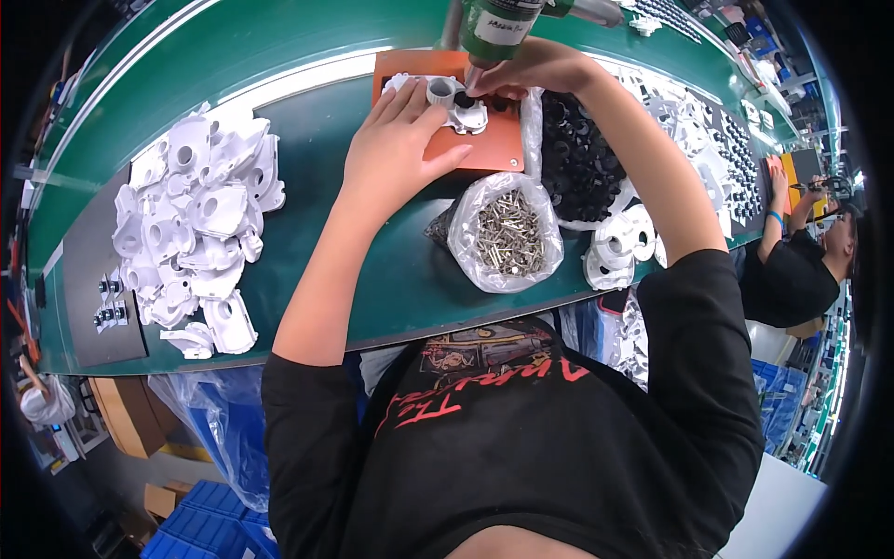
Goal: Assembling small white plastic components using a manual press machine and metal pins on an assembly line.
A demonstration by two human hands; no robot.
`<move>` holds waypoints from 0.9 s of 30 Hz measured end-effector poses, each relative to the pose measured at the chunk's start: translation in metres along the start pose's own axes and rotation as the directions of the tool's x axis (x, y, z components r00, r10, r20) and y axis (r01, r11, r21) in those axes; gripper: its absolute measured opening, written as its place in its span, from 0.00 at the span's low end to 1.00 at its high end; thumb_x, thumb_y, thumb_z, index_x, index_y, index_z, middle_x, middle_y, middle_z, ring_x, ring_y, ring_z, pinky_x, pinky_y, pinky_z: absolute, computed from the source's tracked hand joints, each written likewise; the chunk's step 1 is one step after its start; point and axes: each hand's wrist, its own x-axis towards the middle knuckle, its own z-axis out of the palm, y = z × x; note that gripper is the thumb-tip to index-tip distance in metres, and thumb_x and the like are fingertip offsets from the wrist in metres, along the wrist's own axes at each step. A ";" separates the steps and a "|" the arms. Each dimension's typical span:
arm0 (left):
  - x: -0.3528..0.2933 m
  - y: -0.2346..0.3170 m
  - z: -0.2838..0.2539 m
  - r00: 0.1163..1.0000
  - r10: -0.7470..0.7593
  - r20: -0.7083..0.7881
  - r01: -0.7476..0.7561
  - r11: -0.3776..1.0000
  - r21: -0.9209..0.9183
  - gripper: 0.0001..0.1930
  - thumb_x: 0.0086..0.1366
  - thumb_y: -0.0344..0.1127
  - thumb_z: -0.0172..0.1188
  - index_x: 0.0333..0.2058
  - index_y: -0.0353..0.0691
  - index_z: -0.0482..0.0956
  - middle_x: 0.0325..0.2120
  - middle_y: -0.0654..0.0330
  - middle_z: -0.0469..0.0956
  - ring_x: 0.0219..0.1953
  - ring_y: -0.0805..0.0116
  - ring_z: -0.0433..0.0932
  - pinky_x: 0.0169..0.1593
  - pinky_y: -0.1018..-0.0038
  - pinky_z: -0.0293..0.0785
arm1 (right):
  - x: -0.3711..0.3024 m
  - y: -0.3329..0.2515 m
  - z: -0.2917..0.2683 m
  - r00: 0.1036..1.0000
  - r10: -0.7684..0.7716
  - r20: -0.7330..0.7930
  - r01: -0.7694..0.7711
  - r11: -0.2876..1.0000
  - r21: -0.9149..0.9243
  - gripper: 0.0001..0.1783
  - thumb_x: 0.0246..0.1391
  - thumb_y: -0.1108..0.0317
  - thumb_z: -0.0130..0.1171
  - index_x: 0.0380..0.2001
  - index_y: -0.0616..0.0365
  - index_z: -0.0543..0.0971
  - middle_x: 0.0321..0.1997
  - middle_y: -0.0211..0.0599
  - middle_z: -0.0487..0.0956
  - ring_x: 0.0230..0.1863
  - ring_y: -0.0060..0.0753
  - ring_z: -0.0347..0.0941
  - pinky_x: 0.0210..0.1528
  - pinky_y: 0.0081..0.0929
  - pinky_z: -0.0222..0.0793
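On an orange fixture block [494, 149] at the far middle of the bench lies a white plastic housing [473, 119] with a round collar [440, 90] and a black round part [465, 100]. My left hand [400, 135] rests flat on the housing's left side, thumb stretched out over the block. Above the black part, the tip of a green power screwdriver [503, 28] points downward. Close beside that tip is my right hand [531, 67], its fingers bent together; whatever they pinch is hidden.
Left of the fixture stands a heap of white housings [196, 224]. A clear bag of screws [510, 233] sits in front of the block, with a bag of black parts [582, 158] to its right. White round parts [616, 244] lie near the edge. A co-worker [796, 252] works far right.
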 end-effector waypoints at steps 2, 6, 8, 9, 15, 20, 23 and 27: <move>0.000 0.000 0.000 1.000 0.001 -0.001 -0.001 1.000 -0.016 0.22 0.55 0.53 0.61 0.40 0.41 0.75 0.53 0.51 0.70 0.57 0.52 0.66 0.62 0.60 0.60 | 0.005 0.002 -0.003 0.998 0.056 0.025 -0.056 0.998 0.004 0.08 0.49 0.68 0.63 0.29 0.61 0.78 0.20 0.28 0.73 0.16 0.15 0.63 0.17 0.16 0.56; 0.000 -0.001 -0.002 1.000 -0.006 0.008 0.006 1.000 -0.008 0.22 0.55 0.52 0.61 0.40 0.41 0.75 0.53 0.51 0.70 0.57 0.51 0.66 0.63 0.59 0.60 | 0.011 0.000 -0.003 0.986 0.161 0.054 -0.156 0.985 -0.078 0.07 0.49 0.69 0.63 0.28 0.60 0.78 0.20 0.28 0.73 0.14 0.15 0.62 0.16 0.14 0.54; -0.001 -0.001 -0.003 1.000 0.003 0.015 -0.003 1.000 0.000 0.23 0.56 0.54 0.59 0.40 0.39 0.76 0.52 0.44 0.70 0.58 0.52 0.67 0.64 0.62 0.58 | 0.012 0.001 -0.004 0.992 0.098 0.076 -0.098 0.995 0.005 0.07 0.49 0.69 0.61 0.29 0.62 0.78 0.19 0.28 0.72 0.14 0.17 0.62 0.17 0.15 0.56; -0.001 -0.001 -0.004 1.000 -0.002 0.009 0.002 1.000 0.001 0.23 0.56 0.54 0.59 0.40 0.39 0.76 0.52 0.44 0.70 0.58 0.52 0.67 0.64 0.62 0.58 | 0.010 0.002 -0.005 0.995 0.034 0.089 -0.042 0.995 0.090 0.06 0.50 0.70 0.60 0.29 0.63 0.78 0.18 0.28 0.72 0.15 0.19 0.62 0.19 0.16 0.58; 0.000 -0.001 -0.001 1.000 0.031 -0.003 -0.031 0.999 -0.018 0.24 0.55 0.53 0.60 0.44 0.42 0.74 0.52 0.48 0.71 0.59 0.54 0.65 0.64 0.60 0.57 | -0.009 0.010 -0.058 0.979 -0.200 -0.023 0.139 0.751 -0.646 0.07 0.53 0.68 0.55 0.28 0.61 0.78 0.22 0.31 0.76 0.17 0.29 0.70 0.23 0.25 0.66; -0.002 -0.001 -0.003 1.000 0.016 0.025 -0.016 1.000 0.001 0.23 0.56 0.53 0.60 0.44 0.44 0.74 0.54 0.49 0.70 0.60 0.53 0.64 0.64 0.61 0.57 | -0.060 -0.004 -0.087 0.988 -0.123 -0.091 0.056 0.844 -0.533 0.08 0.51 0.67 0.56 0.25 0.61 0.78 0.20 0.32 0.75 0.16 0.30 0.70 0.23 0.26 0.67; -0.006 -0.004 -0.004 0.999 0.026 0.032 -0.026 1.000 -0.007 0.24 0.56 0.53 0.60 0.44 0.44 0.74 0.54 0.49 0.69 0.60 0.52 0.64 0.64 0.61 0.57 | -0.094 -0.007 -0.100 0.987 -0.064 -0.145 -0.006 0.898 -0.439 0.09 0.50 0.67 0.57 0.24 0.61 0.78 0.18 0.32 0.74 0.16 0.30 0.69 0.23 0.26 0.67; 0.005 0.005 -0.003 0.999 0.041 0.016 -0.040 0.999 -0.023 0.25 0.56 0.53 0.60 0.46 0.43 0.74 0.55 0.48 0.69 0.60 0.53 0.64 0.64 0.61 0.57 | -0.184 -0.052 -0.045 0.969 0.049 -0.240 -0.128 0.937 -0.326 0.09 0.49 0.66 0.58 0.22 0.61 0.78 0.16 0.33 0.73 0.15 0.31 0.69 0.23 0.27 0.67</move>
